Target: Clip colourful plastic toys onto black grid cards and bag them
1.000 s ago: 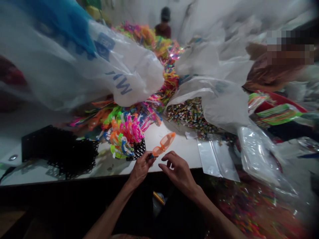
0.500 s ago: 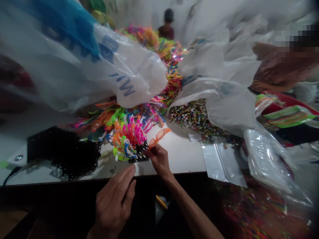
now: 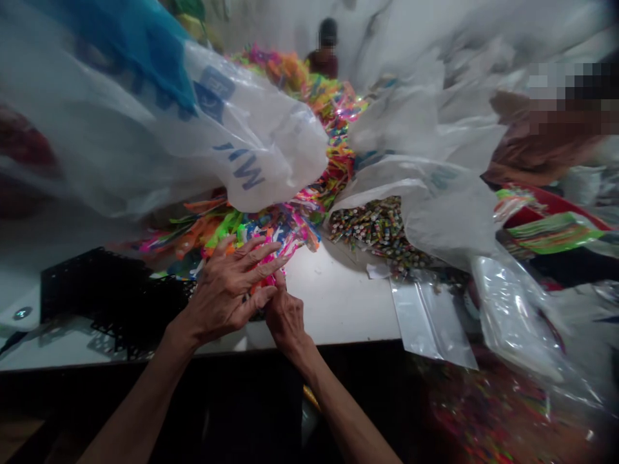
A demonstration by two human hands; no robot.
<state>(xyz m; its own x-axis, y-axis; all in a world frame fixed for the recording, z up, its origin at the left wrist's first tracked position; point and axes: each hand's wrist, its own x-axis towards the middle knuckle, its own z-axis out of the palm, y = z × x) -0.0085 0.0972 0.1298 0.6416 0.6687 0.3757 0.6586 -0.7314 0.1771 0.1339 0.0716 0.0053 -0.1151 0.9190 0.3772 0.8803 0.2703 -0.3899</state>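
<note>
L hand (image 3: 227, 290) lies flat over the bunch of neon glasses (image 3: 251, 248) standing in the black rack (image 3: 120, 296), fingers spread wide, palm down, nothing pinched. R hand (image 3: 285, 316) sits just under and behind it at the rack's near-right corner, thumb and fingers curled together; looks like it's pinching sth small, prob. a glasses arm, but the L hand covers the spot, so can't tell what, or if anything, is in that grip. To do this well, imo: keep the L hand light, steadying the bunch w/o crushing the thin frames; let the R hand feed one piece into a free slot at the rack edge, not into the crowded middle; keep the rack flat on the desk (image 3: 338, 303) so it doesn't skid. Glasses bunch is directly beneath L fingers, touching them, and just beyond R fingertips. More loose neon glasses pile (image 3: 329, 148) runs back along the desk; a big clear bag (image 3: 193, 142) hangs over the left, a heap of small striped sticks (image 3: 377, 225) and flat clear sleeves (image 3: 430, 316) lie to the right, well apart from both hands. Another person sits at far right, one more at the far end.
</note>
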